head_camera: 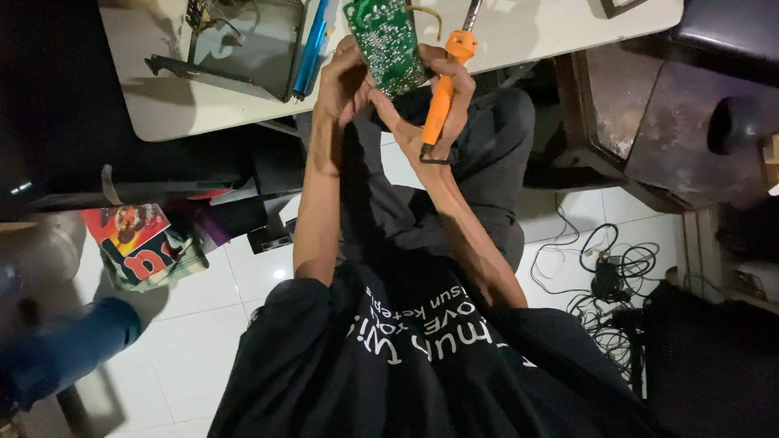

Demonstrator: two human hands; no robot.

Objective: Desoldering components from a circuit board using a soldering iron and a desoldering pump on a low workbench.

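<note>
You pinched the green circuit board point(385, 42) between both hands, raised over your lap so its face was readable. Your left hand point(345, 77) steadied 1 edge; your right hand point(446, 89) also clasped the orange soldering iron point(442, 93), tip up, beside the board.

The circuit board point(385, 42) is showing bright green, speckled all over with small pale silvery dots and fine lines; a yellow wire point(428, 16) is curling off its upper edge; the soldering iron point(442, 97) is glowing orange along its handle, with a black cord at the lower end; the table point(203, 105) is looking off-white; the open metal case point(243, 49) on it is showing dull grey; a blue tool point(312, 45) is lying beside that case; the shirt point(422, 365) is appearing black with white lettering; the floor tiles point(195, 324) are reading white; the tangled cables point(608, 276) are showing black and white; the printed bag point(146, 243) is displaying red, orange and green patches.
</note>
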